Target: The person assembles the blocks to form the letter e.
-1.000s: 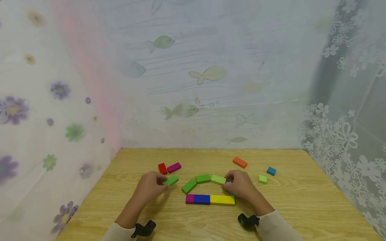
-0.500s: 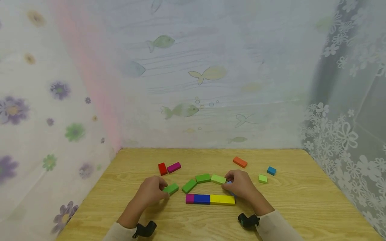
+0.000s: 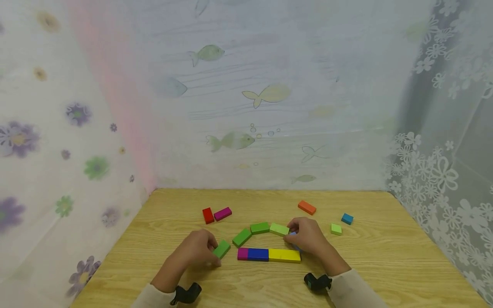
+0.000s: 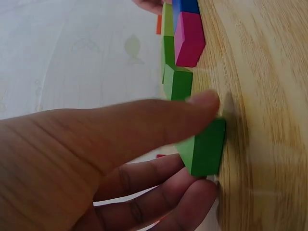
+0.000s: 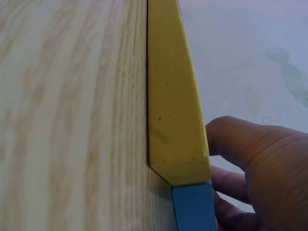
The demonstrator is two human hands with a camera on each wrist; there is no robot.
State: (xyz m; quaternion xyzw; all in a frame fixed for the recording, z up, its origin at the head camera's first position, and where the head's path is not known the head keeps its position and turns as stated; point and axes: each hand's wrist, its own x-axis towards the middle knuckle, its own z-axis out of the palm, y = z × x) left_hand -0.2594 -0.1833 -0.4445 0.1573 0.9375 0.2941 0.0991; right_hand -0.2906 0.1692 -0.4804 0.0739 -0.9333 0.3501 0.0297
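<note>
I am working from the left; my left hand is pinching a green block, thumb on its near face and fingers curled behind it, and the block is lying on the wooden table just left of the magenta block that is ending the flat row. To do this step well, I judge I should be sliding it low and slowly, keeping its long edge angled to carry on the green arc, and letting go only once its corner is meeting the next green piece without nudging the row; the blue block and yellow block are sitting flush. My right hand is curling over a pale blue block at the yellow one's right end, fingers bent close around it; how tightly they are clamping I cannot tell.
</note>
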